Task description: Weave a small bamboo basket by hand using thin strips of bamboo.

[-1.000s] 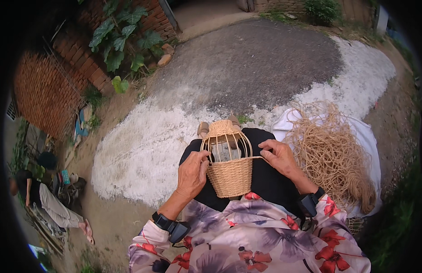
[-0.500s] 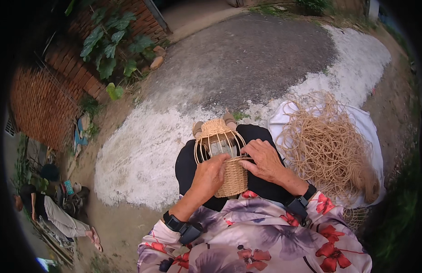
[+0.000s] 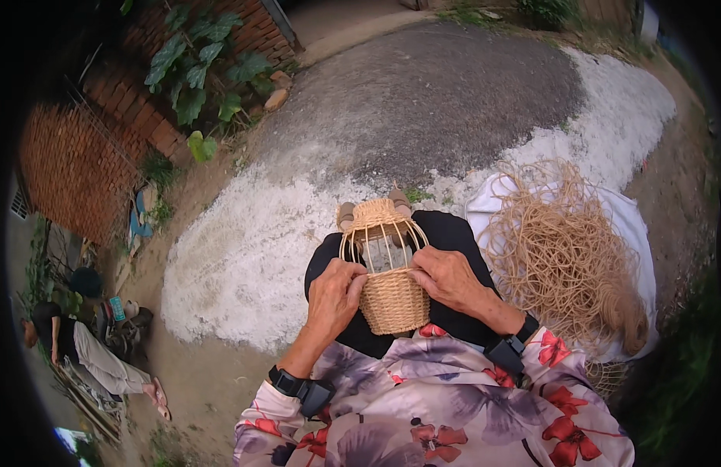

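A wicker basket (image 3: pixel 394 302) lies in my lap between my knees, its tightly woven lower wall toward me. Bare upright ribs show in its middle, with a narrower woven band beyond them. My left hand (image 3: pixel 335 294) grips the basket's left side, thumb and fingers pinched at the edge of the weave. On the opposite side, my right hand (image 3: pixel 451 280) is closed on the same woven edge. The fingers of both hands partly hide what they pinch. To the right lies a tangled heap of tan cord (image 3: pixel 559 241) on a white cloth (image 3: pixel 636 226).
Ahead of my shoes, white gravelly ground (image 3: pixel 236 249) meets a dark grey patch (image 3: pixel 438 101). A brick wall (image 3: pixel 72 163) and a leafy plant (image 3: pixel 193 70) stand at the left. Farther left is another person (image 3: pixel 103 362) in light trousers, near a dark vehicle.
My hands have moved apart, from close together at the near middle of the weave to its two sides. The basket's woven front now faces me more squarely.
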### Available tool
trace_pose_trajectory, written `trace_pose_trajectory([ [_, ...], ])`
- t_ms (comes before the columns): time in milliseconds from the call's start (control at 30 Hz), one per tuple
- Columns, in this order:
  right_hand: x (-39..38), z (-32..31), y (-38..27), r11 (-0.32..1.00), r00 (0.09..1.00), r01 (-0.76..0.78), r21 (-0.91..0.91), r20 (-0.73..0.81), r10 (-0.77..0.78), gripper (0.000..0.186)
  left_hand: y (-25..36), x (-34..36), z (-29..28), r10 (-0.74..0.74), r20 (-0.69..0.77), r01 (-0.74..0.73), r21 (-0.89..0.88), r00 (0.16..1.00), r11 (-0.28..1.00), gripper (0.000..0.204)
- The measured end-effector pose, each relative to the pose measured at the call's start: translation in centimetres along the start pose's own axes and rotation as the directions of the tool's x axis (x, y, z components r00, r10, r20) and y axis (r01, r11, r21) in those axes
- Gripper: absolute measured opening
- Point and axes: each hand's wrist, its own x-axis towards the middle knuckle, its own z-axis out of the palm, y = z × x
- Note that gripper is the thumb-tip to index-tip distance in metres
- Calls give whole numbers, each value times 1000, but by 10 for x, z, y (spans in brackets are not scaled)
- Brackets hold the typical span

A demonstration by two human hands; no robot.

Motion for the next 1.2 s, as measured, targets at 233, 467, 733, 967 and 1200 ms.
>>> trace_pose_trajectory([
  [233,3,1,-4,1000,999,31,-6,-25,-31,15,4,2,-4,-21,34,22,-7,999,1000,9],
  [467,0,0,-4,999,999,4,43,-47,-2,15,-3,3,-3,-11,72,14,-41,997,999,9],
  [733,-4,0,5,994,997,-72,87,-8,73,15,-9,0,1,63,29,-64,13,998,998,6],
  [967,-4,-2,2,993,994,-111,45,22,111,16,8,6,-9,67,120,-74,57,990,996,8],
  [1200,-4,1,5,983,988,-150,109,50,145,16,0,14,-15,7,344,7,-40,939,999,19],
])
